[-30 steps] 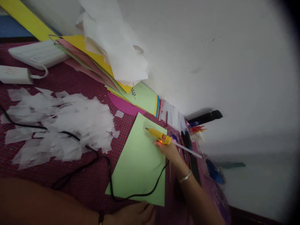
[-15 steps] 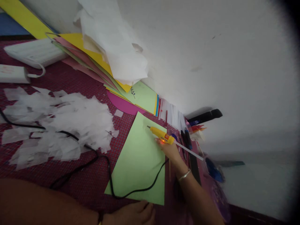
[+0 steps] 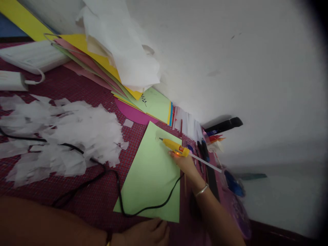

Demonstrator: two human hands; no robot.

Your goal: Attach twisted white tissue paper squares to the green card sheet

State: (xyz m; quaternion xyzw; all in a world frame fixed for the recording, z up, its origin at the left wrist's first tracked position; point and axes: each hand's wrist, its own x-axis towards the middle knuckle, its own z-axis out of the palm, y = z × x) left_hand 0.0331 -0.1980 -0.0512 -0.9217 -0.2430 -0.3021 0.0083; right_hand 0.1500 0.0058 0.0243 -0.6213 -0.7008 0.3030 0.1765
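My right hand [image 3: 183, 161] is wrapped round a yellow hot glue gun [image 3: 176, 147]. A small orange light glows on its side, and a long white glue stick [image 3: 206, 162] sticks out of its back. The metal nozzle points left, just over the upper part of a light green sheet of paper [image 3: 146, 174]. Close to the nozzle tip is a small faint mark on the sheet, perhaps clear glue. At the bottom edge, my left hand [image 3: 147, 233] rests beside the sheet's near edge with its fingers curled together; their tips are partly out of view.
A black cord [image 3: 143, 211] runs over the green sheet and across a heap of white paper pieces [image 3: 77, 136]. Coloured sheets [image 3: 102, 66] and crumpled white paper [image 3: 123, 51] lean by the wall. Pens [image 3: 203, 150] lie on the right, near white strips [image 3: 188, 123]; a power strip [image 3: 38, 56] is at upper left.
The view has shifted slightly, so everything sits a little further left. The glue gun stays in my right hand over nearly the same spot; my left hand has hardly moved.
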